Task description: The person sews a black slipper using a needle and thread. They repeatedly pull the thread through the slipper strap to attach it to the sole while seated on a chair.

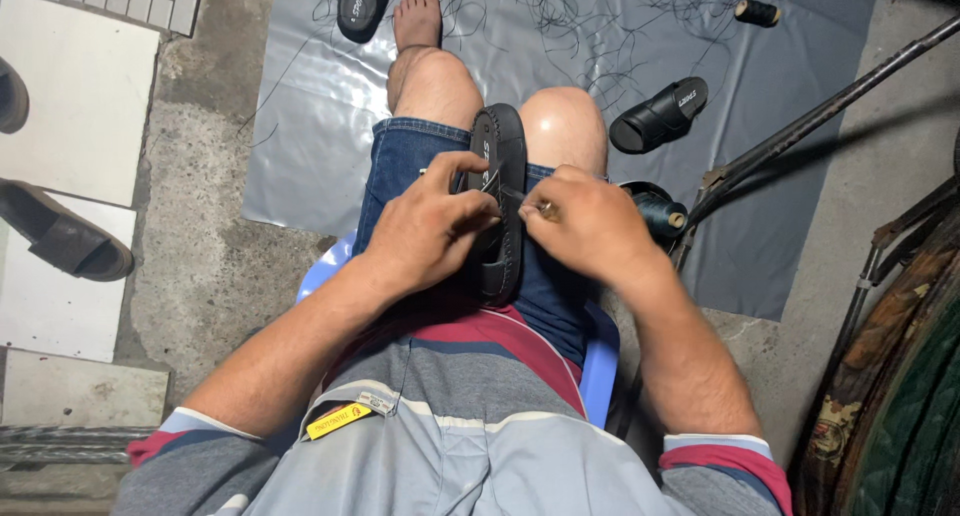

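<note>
I see the black rubber slide sandal (497, 191) clamped between the knees; my left hand (430, 226) grips its strap, right hand (590, 221) at three o'clock pinches a needle (545, 211). Stitching looks partway done.

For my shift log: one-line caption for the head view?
Left hand steadies black sandal between the knees; right hand works its edge.
</note>
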